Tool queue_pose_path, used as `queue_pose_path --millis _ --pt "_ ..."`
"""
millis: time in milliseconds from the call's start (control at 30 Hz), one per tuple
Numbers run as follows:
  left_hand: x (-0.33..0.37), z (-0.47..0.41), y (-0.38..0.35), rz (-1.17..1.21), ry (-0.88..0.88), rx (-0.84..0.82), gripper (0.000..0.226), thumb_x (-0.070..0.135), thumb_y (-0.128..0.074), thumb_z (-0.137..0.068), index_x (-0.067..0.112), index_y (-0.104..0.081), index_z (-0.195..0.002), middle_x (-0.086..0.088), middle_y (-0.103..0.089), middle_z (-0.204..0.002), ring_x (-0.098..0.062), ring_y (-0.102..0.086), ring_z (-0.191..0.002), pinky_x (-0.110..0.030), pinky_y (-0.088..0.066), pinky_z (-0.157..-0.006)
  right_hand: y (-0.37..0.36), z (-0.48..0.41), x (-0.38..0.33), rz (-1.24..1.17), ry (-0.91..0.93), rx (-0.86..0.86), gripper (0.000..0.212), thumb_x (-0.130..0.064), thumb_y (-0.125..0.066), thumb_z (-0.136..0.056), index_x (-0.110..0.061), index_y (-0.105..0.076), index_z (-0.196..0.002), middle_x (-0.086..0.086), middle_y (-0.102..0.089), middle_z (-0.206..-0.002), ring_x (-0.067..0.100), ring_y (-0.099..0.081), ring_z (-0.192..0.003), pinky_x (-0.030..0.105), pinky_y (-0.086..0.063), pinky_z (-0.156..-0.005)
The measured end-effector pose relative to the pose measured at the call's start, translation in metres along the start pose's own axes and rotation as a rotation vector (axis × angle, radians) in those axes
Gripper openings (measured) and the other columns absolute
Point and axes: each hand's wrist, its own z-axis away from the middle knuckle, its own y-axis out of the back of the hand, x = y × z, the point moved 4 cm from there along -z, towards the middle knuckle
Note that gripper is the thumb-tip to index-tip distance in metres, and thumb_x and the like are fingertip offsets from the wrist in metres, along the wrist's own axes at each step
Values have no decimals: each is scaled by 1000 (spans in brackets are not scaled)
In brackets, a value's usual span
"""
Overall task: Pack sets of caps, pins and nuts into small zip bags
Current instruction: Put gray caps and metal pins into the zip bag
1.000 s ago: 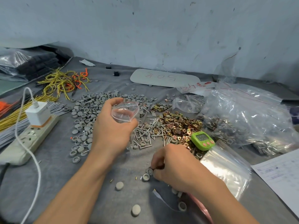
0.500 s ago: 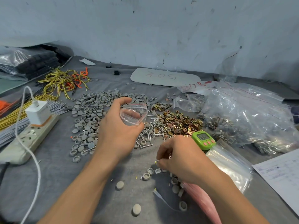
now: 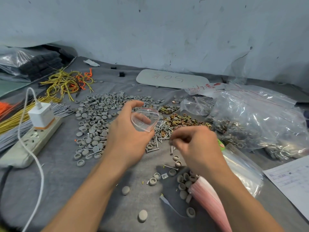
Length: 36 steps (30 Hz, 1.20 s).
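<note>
The left hand [image 3: 128, 136] is raised over the middle of the grey counter [image 3: 63, 178], thumb and fingers curled round a small zip bag [image 3: 145, 118] and holding its mouth open in a wide oval. Nothing can be made out inside it. Just to its right, the right hand [image 3: 198, 144] is blurred. Its fingers are bunched narrow and seem to pinch a pin [image 3: 171, 149] that hangs below the fingertips.

Behind the hands, loose heaps lie on the counter: grey caps [image 3: 98, 118] to the left, pins [image 3: 161, 131] in the middle, brassy nuts [image 3: 181, 118] further right.

At the far right, a big clear bag [image 3: 260, 119] holds metal parts at its bottom. A smaller clear bag [image 3: 197, 106] to its left holds only a few. A flat stack of zip bags [image 3: 242, 171] lies near right, and scattered caps lie near the right wrist.
</note>
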Motion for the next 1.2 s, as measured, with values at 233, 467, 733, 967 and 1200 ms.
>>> queue_pose_path --millis 233,467,733,967,1200 --pt "10 4 -16 -55 -52 -105 71 26 -87 -71 54 -47 -123 25 -69 -90 5 -61 -80 -2 -38 -69 10 -4 -31 -412 219 309 26 -9 -85 -79 -35 -82 -77 -20 -76 -83 6 -69 -89 21 -51 -77" --pt "9 5 -12 40 -71 -110 74 16 -88 -70 50 -51 -125 27 -70 -92 2 -65 -73 -15 -46 -66 3 -6 -24 -342 163 353 19 -19 -83 -85 -37 -83 -83 -22 -75 -93 5 -63 -103 24 -49 -91" --pt "-14 -10 6 612 207 -48 62 -4 -78 -81 32 -62 -128 5 -79 -104 -13 -75 -97 -18 -56 -72 -15 19 -14 47 84 -243 21 -13 -77 -84 -34 -81 -85 -19 -73 -76 -6 -62 -61 7 -42 -52" --pt "-16 -12 12 895 302 -43 46 -2 -67 -89 18 -61 -130 -1 -79 -95 -9 -74 -90 -25 -49 -79 -48 31 -14 363 88 -472 18 -17 -73 -83 -30 -80 -94 -6 -77 -92 20 -70 -89 34 -59 -81" --pt "-15 -13 16 893 280 -8 45 -1 -68 -89 19 -60 -128 -1 -79 -91 -9 -74 -87 -26 -53 -83 -48 30 -12 419 123 -417 21 -12 -67 -75 -25 -75 -90 1 -74 -86 28 -69 -84 36 -59 -75"
